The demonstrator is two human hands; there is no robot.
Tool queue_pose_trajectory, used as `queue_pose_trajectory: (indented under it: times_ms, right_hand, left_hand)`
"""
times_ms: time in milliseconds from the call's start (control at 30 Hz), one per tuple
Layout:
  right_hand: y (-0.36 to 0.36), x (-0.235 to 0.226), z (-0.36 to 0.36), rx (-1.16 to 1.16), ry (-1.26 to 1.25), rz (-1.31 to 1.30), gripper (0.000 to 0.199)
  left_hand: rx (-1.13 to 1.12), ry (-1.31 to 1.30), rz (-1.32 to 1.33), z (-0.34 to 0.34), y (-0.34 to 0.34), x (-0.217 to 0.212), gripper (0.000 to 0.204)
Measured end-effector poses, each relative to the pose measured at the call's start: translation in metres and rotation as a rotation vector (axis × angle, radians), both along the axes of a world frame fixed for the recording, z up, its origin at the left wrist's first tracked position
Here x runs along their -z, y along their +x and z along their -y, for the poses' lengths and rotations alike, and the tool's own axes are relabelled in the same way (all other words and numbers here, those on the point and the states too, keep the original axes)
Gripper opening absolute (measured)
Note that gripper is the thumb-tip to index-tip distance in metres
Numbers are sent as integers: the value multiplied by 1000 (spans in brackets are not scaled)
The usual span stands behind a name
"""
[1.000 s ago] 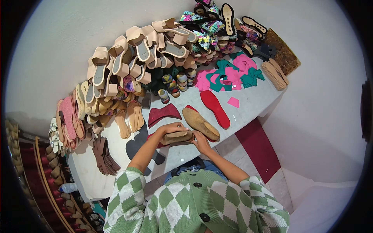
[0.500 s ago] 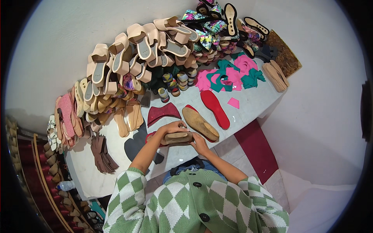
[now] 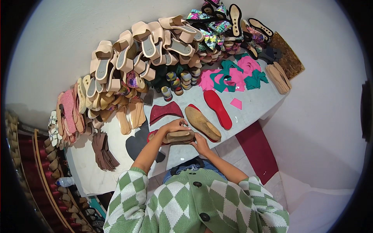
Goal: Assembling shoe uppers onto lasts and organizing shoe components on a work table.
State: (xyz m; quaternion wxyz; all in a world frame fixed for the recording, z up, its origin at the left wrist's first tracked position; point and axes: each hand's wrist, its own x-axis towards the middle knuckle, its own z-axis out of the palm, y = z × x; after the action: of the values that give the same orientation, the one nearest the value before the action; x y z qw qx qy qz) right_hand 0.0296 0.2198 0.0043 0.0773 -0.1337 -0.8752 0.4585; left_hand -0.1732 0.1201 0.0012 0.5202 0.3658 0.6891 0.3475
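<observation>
My left hand [image 3: 177, 126] rests along the upper side of a worn wooden shoe last [image 3: 180, 136], fingers curled over it. At its right end my right hand [image 3: 200, 145] grips the same last. Red material shows at the last's left end, partly behind my left forearm. Just beyond lies a dark red upper piece [image 3: 166, 112] with a sparkly surface. A second wooden last [image 3: 203, 123] lies to the right, with red showing along its edge. Farther right is a red insole [image 3: 217, 109].
Beige heeled sandals [image 3: 147, 44] are piled along the wall. Pink and green cut pieces [image 3: 233, 75] lie at the far right of the table. Brown strips [image 3: 103, 151] and a dark grey sheet [image 3: 136, 144] are on the left. Striped rolls [image 3: 166, 93] stand behind.
The view has shifted slightly, so the table appears a little farther right. Both hands keep nearly the same hold on the last.
</observation>
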Motion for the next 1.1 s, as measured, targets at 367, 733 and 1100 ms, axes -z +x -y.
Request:
queue_pose_trajectory:
  times_ms: [367,733,1100]
  right_hand:
    - [0,-2,0,13,16,24,47]
    - [1,2,0,1,5,5,49]
    - [-3,-20,-12,-161,-60,-40,78]
  left_hand:
    - [-26,12,-15,2,4,0,53]
    - [-31,23,-47,4,7,5,50]
    - [-163,133,-1,58,3,-22,44]
